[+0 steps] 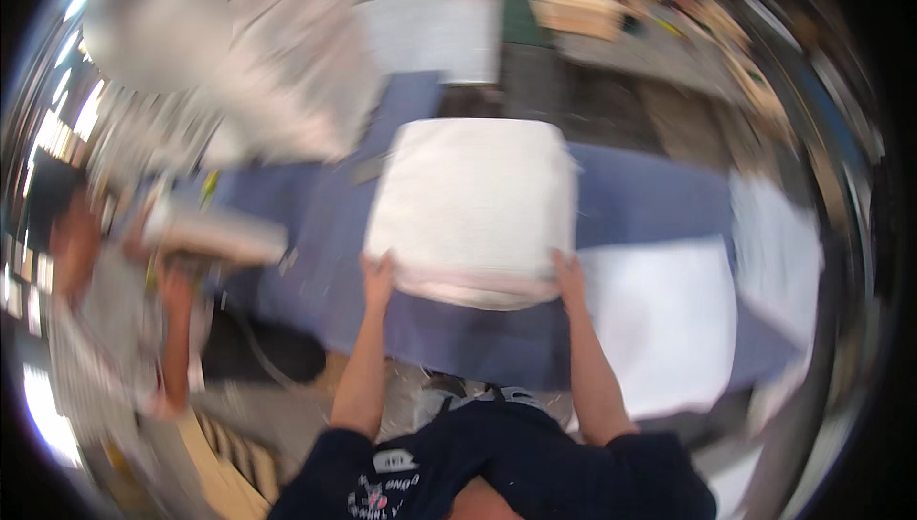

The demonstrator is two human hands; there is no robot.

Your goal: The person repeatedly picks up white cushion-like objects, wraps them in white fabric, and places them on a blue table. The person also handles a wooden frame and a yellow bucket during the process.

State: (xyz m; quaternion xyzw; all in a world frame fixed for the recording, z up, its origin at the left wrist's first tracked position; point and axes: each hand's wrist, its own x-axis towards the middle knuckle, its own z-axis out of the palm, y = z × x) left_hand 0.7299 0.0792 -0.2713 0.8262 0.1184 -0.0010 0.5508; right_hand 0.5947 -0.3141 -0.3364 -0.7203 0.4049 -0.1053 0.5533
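Note:
A thick, squarish white cushion (473, 205) with rounded corners is held in front of me, over a blue-grey covered worktable (640, 191). My left hand (378, 274) grips its near left corner, and my right hand (569, 278) grips the near right corner. Each thumb rests on the edge of the top face, while the other fingers are mostly hidden at the sides. Along the near side, the cushion's pale, slightly pinkish edge shows. Motion blur hides whether its underside touches the table.
White sheets of material (664, 324) lie on the table's right side. To the left, another person (72, 243) handles a similar white block (224, 233). Blurred pale stacks (296, 52) stand at the far left. A wooden box-like piece (578, 6) sits on the far bench.

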